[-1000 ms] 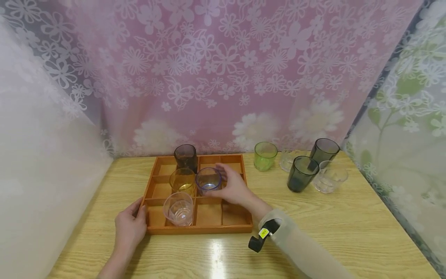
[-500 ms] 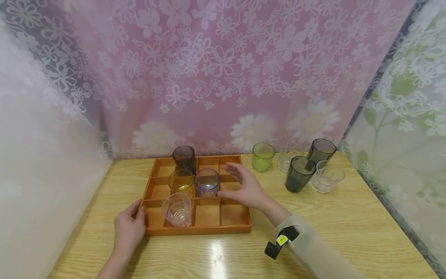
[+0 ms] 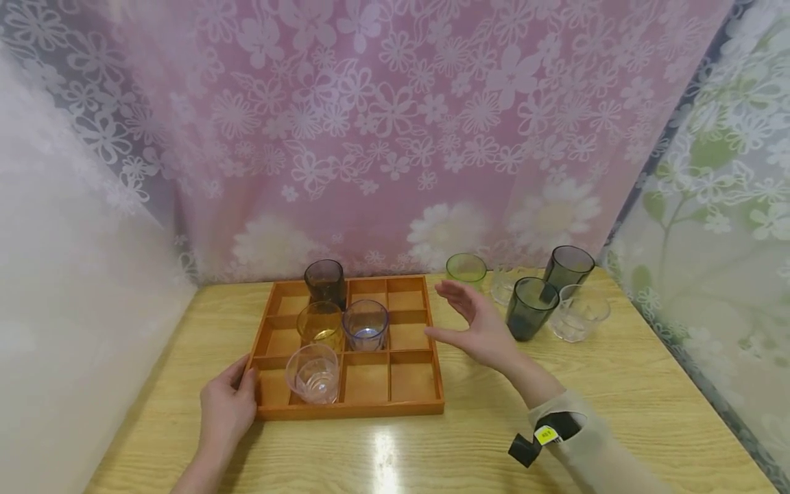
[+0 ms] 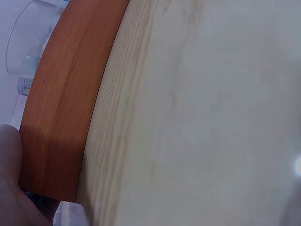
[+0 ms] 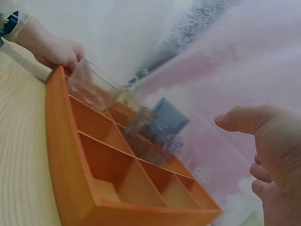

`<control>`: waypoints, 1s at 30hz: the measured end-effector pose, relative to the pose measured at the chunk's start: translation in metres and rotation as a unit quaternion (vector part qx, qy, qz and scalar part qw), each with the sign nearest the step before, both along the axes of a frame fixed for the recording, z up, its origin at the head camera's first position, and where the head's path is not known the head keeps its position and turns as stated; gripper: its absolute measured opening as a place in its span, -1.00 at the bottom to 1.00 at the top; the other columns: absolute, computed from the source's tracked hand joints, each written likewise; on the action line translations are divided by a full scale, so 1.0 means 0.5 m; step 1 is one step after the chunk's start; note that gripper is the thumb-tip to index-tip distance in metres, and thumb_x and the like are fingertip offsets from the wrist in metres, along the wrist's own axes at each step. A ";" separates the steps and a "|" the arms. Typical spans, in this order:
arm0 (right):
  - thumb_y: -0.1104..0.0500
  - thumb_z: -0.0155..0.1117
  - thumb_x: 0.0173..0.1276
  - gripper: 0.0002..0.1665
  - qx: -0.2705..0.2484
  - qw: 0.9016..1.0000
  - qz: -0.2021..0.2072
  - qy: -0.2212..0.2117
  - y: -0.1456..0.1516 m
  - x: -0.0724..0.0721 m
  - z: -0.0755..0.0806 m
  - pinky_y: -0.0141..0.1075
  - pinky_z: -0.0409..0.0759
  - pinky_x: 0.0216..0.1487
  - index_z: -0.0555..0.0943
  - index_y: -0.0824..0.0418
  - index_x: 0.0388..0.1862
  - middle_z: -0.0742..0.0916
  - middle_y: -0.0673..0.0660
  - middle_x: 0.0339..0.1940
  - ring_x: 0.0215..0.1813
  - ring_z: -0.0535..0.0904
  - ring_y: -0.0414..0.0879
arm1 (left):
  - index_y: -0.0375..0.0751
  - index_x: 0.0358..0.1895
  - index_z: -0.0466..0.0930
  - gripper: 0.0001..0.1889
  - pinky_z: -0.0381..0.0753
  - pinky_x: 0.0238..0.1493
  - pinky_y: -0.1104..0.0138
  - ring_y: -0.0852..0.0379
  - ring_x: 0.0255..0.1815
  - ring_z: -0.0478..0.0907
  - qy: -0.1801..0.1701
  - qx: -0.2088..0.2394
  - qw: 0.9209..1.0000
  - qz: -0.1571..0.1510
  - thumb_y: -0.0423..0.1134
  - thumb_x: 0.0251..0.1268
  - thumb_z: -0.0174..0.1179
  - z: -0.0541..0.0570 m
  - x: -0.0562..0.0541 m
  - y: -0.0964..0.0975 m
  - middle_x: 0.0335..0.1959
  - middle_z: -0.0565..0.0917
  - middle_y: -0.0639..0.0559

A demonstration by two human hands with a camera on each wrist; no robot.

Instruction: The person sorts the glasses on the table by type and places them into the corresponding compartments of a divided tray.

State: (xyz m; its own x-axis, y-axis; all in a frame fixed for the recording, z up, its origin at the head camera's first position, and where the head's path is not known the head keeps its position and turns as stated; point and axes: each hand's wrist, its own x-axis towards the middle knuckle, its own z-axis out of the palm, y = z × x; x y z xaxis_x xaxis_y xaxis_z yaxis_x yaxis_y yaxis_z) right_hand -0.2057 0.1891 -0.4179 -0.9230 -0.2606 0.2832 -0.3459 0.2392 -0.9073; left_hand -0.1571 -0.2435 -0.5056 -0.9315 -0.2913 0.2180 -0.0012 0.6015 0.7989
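Observation:
My left hand (image 3: 227, 401) grips the front left corner of a wooden divided tray (image 3: 352, 410), thumb on one side and fingers on the other. Within the tray stand a dark grey glass (image 3: 325, 283) at the back, an amber glass (image 3: 319, 322) and a blue-rimmed glass (image 3: 365, 326) side by side in the middle, and a clear glass (image 3: 315, 374) in front. My right hand (image 3: 484, 333) is just right of the tray, thumb and fingers spread apart, holding nothing. A green glass (image 3: 465, 267) stands behind it, its lower part hidden by the fingers.
Right of my right hand stand two dark grey tumblers, the nearer tumbler (image 3: 531, 310) and the farther tumbler (image 3: 570, 267). Beside them are a clear glass bowl (image 3: 579, 315) and another clear vessel (image 3: 503, 283). A floral curtain (image 3: 370, 137) borders the table's back edge.
My right hand has let go of the blue-rimmed glass and moved right, past the tray's right side. The glass stays in the middle compartment. My left hand keeps its grip on the tray corner.

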 end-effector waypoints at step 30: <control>0.37 0.62 0.26 -0.07 0.063 0.984 -0.147 0.080 0.210 0.026 0.060 -0.53 0.42 0.35 0.38 0.33 0.56 0.57 0.17 0.41 0.45 0.48 -0.13 | -0.52 0.35 0.56 -0.61 0.33 -0.10 0.81 -0.24 0.22 0.63 0.007 -0.001 1.000 -0.007 -0.41 0.60 0.12 -0.007 0.000 -0.005 0.18 0.68 -0.41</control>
State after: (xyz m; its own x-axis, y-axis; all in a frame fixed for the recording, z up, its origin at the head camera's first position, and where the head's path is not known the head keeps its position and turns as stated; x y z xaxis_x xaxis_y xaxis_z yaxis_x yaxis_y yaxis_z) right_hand -0.1928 0.2942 -0.3877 -0.9101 -0.0308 0.4133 -0.3805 0.4571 -0.8039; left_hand -0.1569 -0.2458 -0.5091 -0.9322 -0.2781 0.2316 0.0181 0.6033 0.7973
